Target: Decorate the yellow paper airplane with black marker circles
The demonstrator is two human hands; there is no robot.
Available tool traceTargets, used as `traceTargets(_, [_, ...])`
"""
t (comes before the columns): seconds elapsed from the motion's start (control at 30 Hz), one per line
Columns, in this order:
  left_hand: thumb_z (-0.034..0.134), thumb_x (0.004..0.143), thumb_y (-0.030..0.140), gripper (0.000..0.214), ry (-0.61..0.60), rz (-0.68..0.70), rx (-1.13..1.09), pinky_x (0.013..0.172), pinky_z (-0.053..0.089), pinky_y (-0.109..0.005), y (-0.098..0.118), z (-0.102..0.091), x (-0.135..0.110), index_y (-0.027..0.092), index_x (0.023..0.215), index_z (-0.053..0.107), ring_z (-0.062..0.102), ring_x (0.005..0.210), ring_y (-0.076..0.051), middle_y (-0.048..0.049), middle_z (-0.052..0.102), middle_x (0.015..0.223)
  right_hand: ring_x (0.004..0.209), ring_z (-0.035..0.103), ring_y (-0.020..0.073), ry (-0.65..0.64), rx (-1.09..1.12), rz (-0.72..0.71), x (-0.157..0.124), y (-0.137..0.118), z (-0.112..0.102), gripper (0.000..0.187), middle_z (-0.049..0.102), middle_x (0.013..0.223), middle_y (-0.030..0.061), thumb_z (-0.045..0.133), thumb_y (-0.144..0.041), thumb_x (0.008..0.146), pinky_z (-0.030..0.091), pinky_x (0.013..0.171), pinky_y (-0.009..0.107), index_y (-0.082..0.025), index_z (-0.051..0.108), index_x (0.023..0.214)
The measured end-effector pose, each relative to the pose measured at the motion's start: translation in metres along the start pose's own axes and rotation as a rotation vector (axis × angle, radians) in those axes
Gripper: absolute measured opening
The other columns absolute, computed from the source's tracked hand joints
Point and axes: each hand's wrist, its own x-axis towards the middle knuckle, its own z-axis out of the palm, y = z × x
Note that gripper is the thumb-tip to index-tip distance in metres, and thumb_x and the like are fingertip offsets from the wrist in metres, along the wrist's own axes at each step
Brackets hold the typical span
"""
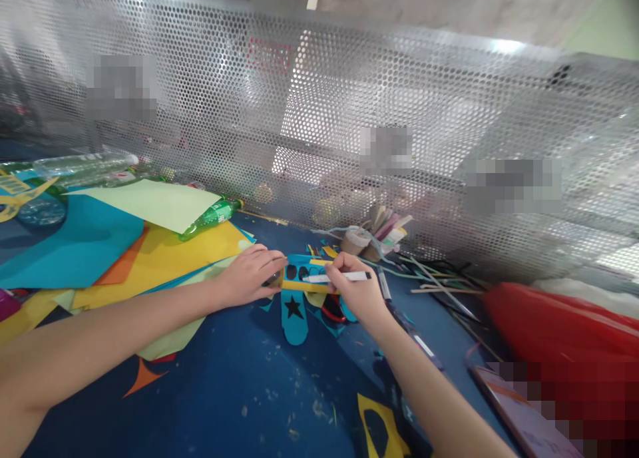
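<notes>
At the blue desk [234, 398], a yellow-and-blue craft piece [299, 286] sits between the left hand [252, 273], pinching its end, and the right hand [358, 293], gripping a white marker [318, 279] tip-down by dark circles [291, 272] — apparently drawing; the next stroke calls for steadiness.

We have a blue bench [224, 405] here, its top scattered with pale specks [293, 434]. On its left we see a loose pile of coloured paper [184, 248], with clear bottles [87, 163] lying behind it. Before the pile lies an orange scrap [143, 380]; well apart from that, at the near edge of our view, lies a yellow scrap [383, 403] with a hole. Farther back we find two cups [355, 240] side by side, thin sticks [449, 289] to their right, and a red bag [554, 318]. A flat thing [514, 401], partly blurred out, lies before the bag.
</notes>
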Motion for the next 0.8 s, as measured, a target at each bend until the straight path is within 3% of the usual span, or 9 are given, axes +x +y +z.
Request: traceTargets(0.8, [0.058,0.088,0.035,0.039,0.001,-0.003,-0.005,0.095,0.042,-0.044,-0.0003,0.0002,0.0002,0.017,0.121,0.049,0.058,0.104,-0.026,-0.0119,0.060,0.118,0.042,0.040,0.0110,0.015,-0.005,0.010,0.0004,-0.0051,-0.0024,0.023,0.051,0.043,-0.0052,0.059,-0.034,0.071,0.032,0.045,0.024,-0.024,0.045,0.057])
